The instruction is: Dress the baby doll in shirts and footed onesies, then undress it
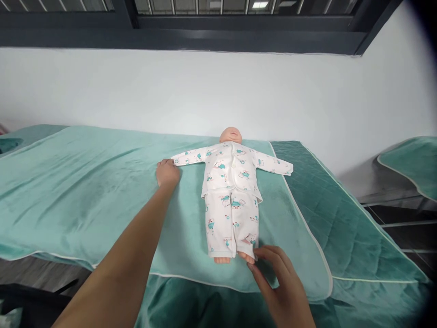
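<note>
A baby doll [231, 135] lies on its back on a light green blanket [112, 196], arms spread wide. It wears a white printed jacket [223, 166] and matching trousers [220, 228]; its toes show below the trouser hems. My left hand [168, 173] is closed at the end of the sleeve on the left, its fingertips partly hidden. With thumb and index finger, my right hand [282, 278] pinches the trouser cuff beside the foot on the right.
Under the blanket lies a darker green quilted cover [327, 205], hanging over the front edge. A white wall [191, 91] with a dark-framed window [239, 34] rises behind. At right are a green padded piece [413, 161] and metal bars [406, 224].
</note>
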Demonstrator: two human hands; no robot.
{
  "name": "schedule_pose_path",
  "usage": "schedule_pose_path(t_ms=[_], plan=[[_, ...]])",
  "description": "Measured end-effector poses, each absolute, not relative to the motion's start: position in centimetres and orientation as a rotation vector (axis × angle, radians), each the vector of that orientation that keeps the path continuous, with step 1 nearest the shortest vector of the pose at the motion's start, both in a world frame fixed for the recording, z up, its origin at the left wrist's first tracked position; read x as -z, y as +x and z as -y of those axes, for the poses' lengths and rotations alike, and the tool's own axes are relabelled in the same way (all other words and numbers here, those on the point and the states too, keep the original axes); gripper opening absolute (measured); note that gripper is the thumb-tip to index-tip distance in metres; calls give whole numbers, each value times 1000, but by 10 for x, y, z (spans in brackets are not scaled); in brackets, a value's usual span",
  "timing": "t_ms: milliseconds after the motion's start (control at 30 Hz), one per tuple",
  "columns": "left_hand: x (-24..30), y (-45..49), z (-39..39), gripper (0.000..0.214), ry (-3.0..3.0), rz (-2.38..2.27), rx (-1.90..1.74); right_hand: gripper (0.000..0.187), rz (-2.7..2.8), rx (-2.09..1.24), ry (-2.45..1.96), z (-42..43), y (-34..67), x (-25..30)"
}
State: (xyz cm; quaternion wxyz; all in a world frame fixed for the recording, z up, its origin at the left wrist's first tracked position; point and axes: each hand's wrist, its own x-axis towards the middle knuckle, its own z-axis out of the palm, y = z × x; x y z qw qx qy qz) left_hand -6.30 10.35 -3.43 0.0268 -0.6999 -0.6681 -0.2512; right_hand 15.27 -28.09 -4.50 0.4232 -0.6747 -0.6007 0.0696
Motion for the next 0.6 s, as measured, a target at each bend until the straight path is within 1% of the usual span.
schedule_pose_path(t_ms=[100, 200, 433, 500, 600], plan=[[34, -63, -103, 44, -2159, 2068, 773, 13, 1536, -151, -1632, 278, 152, 38], [34, -63, -103, 44, -2154, 2072, 771, 10, 1554, -97, -1564, 278, 154, 31], [34, -63, -103, 44, -2154, 2083, 772, 14, 1615, -157, -1515, 285, 162, 28], [35, -63, -103, 44, -2159, 2083, 775, 16, 1582, -124, -1541, 287, 160, 32], [35, -62, -104, 44, -2162, 2082, 782, 28, 1537, -69, -1603, 285, 151, 43]])
